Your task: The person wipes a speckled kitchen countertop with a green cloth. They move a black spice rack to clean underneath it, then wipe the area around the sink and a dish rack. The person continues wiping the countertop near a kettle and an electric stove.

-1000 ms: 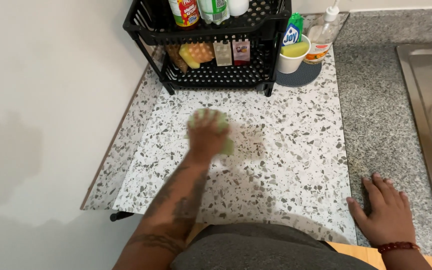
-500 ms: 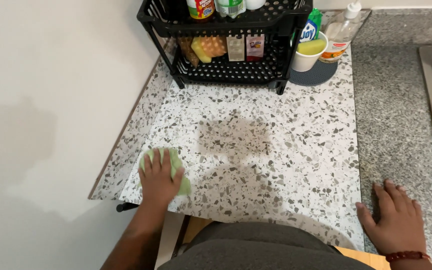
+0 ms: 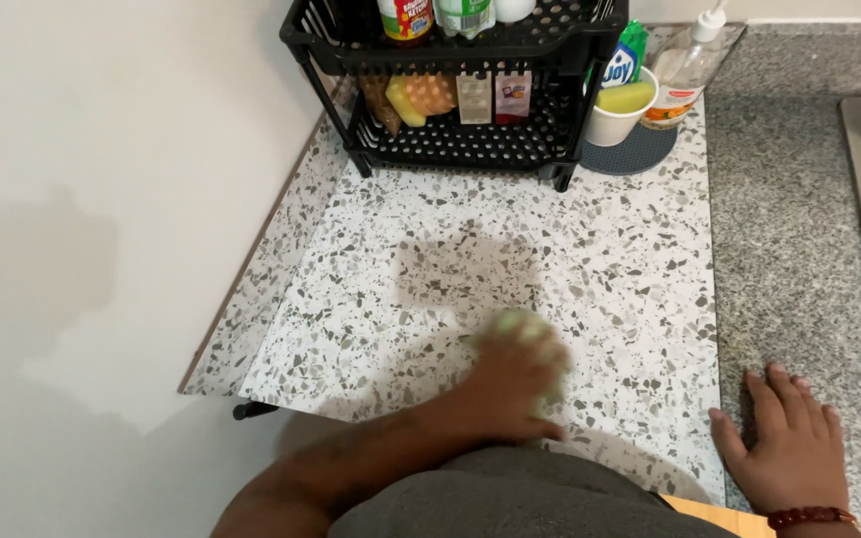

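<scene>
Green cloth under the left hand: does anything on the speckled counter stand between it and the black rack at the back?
Nothing visible does. The left hand presses the green cloth near the front edge of the speckled counter. The stretch up to the black rack is bare; the cup stands off to the right.

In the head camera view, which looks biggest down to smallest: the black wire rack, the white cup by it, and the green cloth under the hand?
1. black wire rack, by far the largest.
2. white cup and green cloth: unsure, since the left hand covers and blurs most of the cloth.

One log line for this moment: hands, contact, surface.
left hand: pressing green cloth on speckled countertop | right hand: flat on grey counter, empty | motion blur on left
</scene>
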